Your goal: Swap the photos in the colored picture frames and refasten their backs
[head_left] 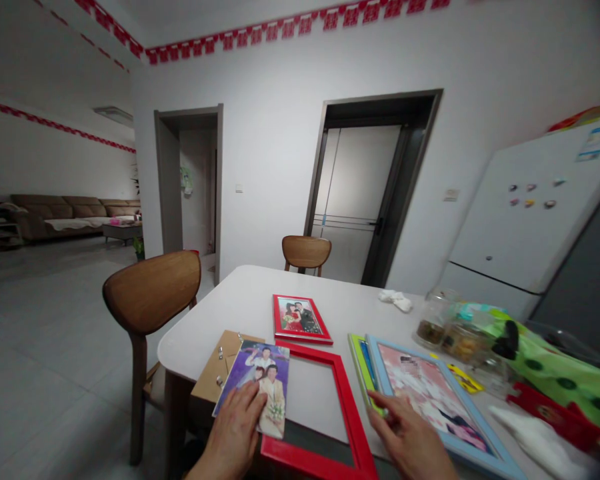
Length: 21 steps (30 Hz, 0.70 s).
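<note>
My left hand point(236, 427) grips the lower part of a photo point(276, 400) of people in light clothes, its fingers over the front. The photo overlaps a brown backing board point(211, 371) with metal clips and the left side of a red frame point(349, 407), whose opening shows the tabletop. Near the edge of a green frame point(361, 367), my right hand point(405, 427) is open, thumb and index finger apart. A light blue frame point(443, 400) with a pink picture overlaps the green one. Farther back lies a smaller red frame point(303, 319) holding a couple's picture.
The white table point(220, 293) also bears crumpled tissue point(396, 300), glass jars point(433, 323), a green bag point(555, 367) and a red item point(555, 413) at right. Wooden chairs point(155, 290) stand at its left and far sides. A white fridge point(525, 220) is behind right.
</note>
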Each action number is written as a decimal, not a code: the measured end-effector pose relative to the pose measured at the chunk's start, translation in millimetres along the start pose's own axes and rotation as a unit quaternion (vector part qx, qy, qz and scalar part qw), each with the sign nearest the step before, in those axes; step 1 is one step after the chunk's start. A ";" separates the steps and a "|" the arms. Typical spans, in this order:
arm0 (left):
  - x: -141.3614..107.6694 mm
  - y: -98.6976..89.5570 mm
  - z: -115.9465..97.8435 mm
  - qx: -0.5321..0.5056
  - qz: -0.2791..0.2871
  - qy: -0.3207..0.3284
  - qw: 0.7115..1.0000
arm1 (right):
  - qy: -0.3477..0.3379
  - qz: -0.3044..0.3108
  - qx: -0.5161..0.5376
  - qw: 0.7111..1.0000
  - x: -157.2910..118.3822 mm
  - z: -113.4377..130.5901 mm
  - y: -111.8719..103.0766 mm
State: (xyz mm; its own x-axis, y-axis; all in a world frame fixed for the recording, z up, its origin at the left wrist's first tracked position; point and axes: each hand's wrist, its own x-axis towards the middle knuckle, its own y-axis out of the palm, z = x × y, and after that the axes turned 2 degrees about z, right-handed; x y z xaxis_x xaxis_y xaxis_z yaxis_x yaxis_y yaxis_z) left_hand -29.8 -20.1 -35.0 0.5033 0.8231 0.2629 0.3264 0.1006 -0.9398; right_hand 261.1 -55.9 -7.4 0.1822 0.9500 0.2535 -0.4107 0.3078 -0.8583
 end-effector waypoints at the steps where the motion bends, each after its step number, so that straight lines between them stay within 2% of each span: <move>1: -0.9 0.9 1.9 0.004 -0.007 0.007 1.000 | 0.013 -0.056 -0.026 0.998 0.2 -12.9 -11.3; 2: -1.8 1.8 3.6 0.008 -0.014 0.013 1.000 | 0.025 -0.115 -0.066 0.991 0.3 -29.1 -22.1; 3: -2.5 2.6 5.0 0.011 -0.024 0.018 0.999 | 0.044 -0.141 -0.118 0.982 0.4 -47.8 -31.5; 4: -2.8 3.4 6.1 0.014 -0.033 0.023 0.999 | 0.100 -0.159 -0.162 0.969 0.2 -67.8 -39.0; 5: -2.8 3.9 6.9 0.015 -0.043 0.027 0.999 | 0.158 -0.152 -0.183 0.958 0.0 -87.5 -44.1; 6: -2.3 4.3 7.5 0.014 -0.054 0.031 0.998 | 0.208 -0.118 -0.179 0.954 0.0 -105.5 -46.8; 8: -0.2 4.0 8.2 0.004 -0.082 0.034 0.996 | 0.247 -0.043 -0.143 0.958 1.4 -131.5 -46.1; 10: 3.7 1.7 9.2 -0.024 -0.117 0.032 0.992 | 0.249 -0.021 -0.129 0.960 5.4 -141.8 -40.2; 14: 15.9 -11.9 14.1 -0.163 -0.190 -0.011 0.968 | 0.195 -0.054 -0.153 0.967 18.6 -135.6 -28.5; 16: 22.0 -22.4 18.2 -0.263 -0.223 -0.057 0.937 | 0.193 -0.041 -0.156 0.968 23.4 -132.0 -27.4; 18: 25.6 -33.2 22.2 -0.368 -0.245 -0.110 0.891 | 0.204 -0.044 -0.161 0.965 24.2 -127.8 -30.0; 20: 26.0 -42.3 23.7 -0.489 -0.255 -0.164 0.818 | 0.189 -0.093 -0.167 0.963 21.3 -116.9 -34.3; 21: 25.4 -45.9 22.6 -0.555 -0.260 -0.187 0.768 | 0.172 -0.122 -0.156 0.965 18.9 -106.8 -35.8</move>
State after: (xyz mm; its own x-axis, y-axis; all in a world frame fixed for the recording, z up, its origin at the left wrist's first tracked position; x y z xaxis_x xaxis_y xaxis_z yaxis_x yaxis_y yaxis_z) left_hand -50.0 8.8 9.8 -0.1224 0.9568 0.2637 0.9908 0.1022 0.0888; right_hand 374.7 -54.6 -19.5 0.5467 0.7612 0.3488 -0.0383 0.4389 -0.8977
